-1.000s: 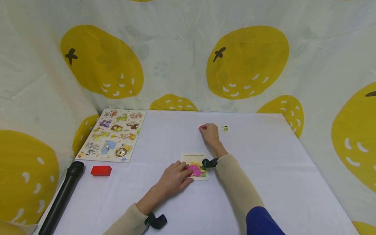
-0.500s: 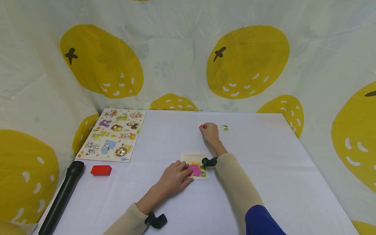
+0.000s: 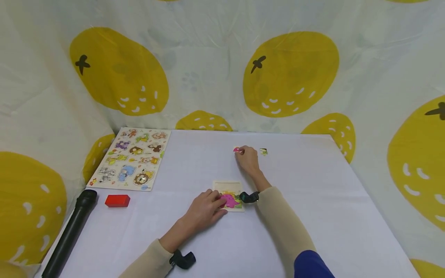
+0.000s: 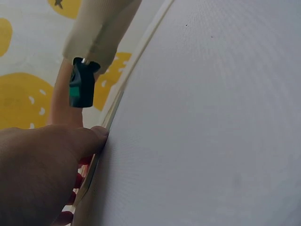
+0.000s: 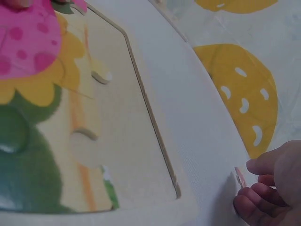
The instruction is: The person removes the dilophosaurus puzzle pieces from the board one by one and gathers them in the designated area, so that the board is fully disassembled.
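Note:
My left hand [image 3: 205, 208] holds a small wooden jigsaw board [image 3: 227, 186] by its left side, its fingers lying over the pink dinosaur picture. In the left wrist view the thumb [image 4: 89, 141] lies against the board's edge. Farther back, my right hand [image 3: 248, 159] pinches a small pink puzzle piece [image 3: 236, 150] between thumb and fingers; in the right wrist view that piece [image 5: 240, 177] is tilted up on edge. Bare wood [image 5: 127, 122] shows along one side of the board's recess. Right of the right hand lies a green and yellow puzzle piece [image 3: 264, 151].
A large animal puzzle board [image 3: 128, 160] lies at the back left of the white-covered table [image 3: 320, 200]. Nearer stand a red block [image 3: 117, 200] and a long black microphone-like tube [image 3: 71, 231]. A curtain with yellow fruit prints [image 3: 205, 69] hangs behind.
The head view has shifted slightly. A little more of the pink piece shows at my right fingertips. My left hand stays on the board.

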{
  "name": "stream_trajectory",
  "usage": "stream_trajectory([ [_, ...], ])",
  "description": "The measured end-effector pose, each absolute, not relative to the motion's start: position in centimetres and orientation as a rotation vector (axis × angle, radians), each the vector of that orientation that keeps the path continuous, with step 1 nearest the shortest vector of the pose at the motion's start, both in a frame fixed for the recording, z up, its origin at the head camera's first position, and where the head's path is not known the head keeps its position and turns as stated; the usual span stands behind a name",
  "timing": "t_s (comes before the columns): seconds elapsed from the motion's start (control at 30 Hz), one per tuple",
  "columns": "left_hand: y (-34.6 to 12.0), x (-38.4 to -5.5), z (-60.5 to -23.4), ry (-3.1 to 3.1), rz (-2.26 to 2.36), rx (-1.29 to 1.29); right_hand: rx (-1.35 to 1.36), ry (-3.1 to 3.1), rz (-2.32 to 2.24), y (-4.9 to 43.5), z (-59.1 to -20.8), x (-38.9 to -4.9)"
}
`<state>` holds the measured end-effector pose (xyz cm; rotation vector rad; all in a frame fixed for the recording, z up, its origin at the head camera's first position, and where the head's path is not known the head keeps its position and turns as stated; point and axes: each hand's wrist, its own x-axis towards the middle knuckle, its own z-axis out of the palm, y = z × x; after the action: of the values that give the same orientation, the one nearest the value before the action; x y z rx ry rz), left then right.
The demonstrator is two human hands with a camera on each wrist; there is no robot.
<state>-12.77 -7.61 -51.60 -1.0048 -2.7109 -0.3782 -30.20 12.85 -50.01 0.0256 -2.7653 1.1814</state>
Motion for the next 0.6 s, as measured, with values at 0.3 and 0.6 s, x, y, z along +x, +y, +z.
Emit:
stream_trajectory([
  [0.3,-7.7,-12.7,-51.8,-2.732,-0.385,-0.997,0.075,-2.762,1.148,13.5,-49.6,-28.3],
  [0.6,-7.7,-12.8,-51.7,-2.695,-0.374,-1.001,0.146,-2.771,1.129,14.0,-48.8,-25.7],
])
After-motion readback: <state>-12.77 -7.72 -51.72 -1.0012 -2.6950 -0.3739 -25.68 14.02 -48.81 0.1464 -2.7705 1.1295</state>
